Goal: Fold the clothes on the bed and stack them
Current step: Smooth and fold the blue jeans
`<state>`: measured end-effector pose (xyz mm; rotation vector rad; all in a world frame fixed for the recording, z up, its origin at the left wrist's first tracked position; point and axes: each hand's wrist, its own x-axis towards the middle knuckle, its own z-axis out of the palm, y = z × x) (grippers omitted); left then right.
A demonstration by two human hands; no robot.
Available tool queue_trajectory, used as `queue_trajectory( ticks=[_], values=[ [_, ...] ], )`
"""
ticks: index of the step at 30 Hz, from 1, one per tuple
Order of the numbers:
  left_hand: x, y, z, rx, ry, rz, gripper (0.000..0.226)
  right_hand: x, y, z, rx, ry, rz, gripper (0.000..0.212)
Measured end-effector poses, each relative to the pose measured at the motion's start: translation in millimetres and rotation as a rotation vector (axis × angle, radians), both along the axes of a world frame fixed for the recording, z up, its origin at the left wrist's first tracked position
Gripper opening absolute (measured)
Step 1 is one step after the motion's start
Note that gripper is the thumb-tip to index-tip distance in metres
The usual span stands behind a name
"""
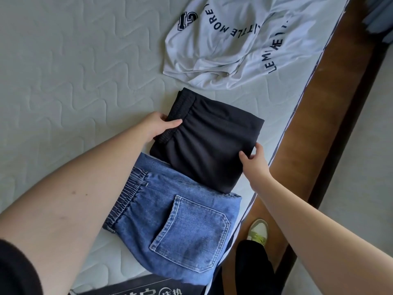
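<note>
Both the left hand point(158, 125) and right hand point(254, 161) grip folded black shorts point(209, 143) overlapping folded jeans point(176, 226).

You see a white T-shirt point(240, 45) printed upside down with "LITTLE MORE", partly creased, and "LEM…", cut off. A dark label point(148, 289) at the mattress edge shows partly hidden Chinese characters.

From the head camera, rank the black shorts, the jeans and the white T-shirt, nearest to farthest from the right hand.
1. Black shorts: pinched at their near corner by the right hand.
2. Jeans: just below-left, partly under the shorts.
3. White T-shirt: farthest, unfolded beyond the shorts.
</note>
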<state>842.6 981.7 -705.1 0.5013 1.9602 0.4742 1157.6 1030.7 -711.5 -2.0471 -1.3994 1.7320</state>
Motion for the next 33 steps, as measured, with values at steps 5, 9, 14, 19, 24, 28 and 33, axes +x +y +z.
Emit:
queue_trajectory(
  ticks=[5,9,14,19,24,28,33],
  values=[
    [14,5,7,0.053,0.057,-0.025,0.055,-8,2,-3,0.074,-0.046,0.034,0.042],
    [25,2,28,0.207,0.199,-0.092,0.045,-13,6,11,0.156,-0.002,0.047,0.039],
    [24,-3,72,0.291,0.275,-0.106,0.046,-10,16,47,0.247,0.071,0.037,0.034],
    [19,-44,109,0.358,0.226,-0.084,0.049,6,-13,80,0.272,0.134,0.078,0.031],
    [30,-120,116,0.304,0.084,-0.048,0.041,29,-87,87,0.186,0.183,0.089,0.031],
    [42,-175,108,0.242,0.012,-0.041,0.052,43,-157,79,0.113,0.158,0.054,0.031],
    [53,-227,84,0.156,-0.044,-0.027,0.061,53,-216,61,0.027,0.114,0.002,0.035]
  ],
)
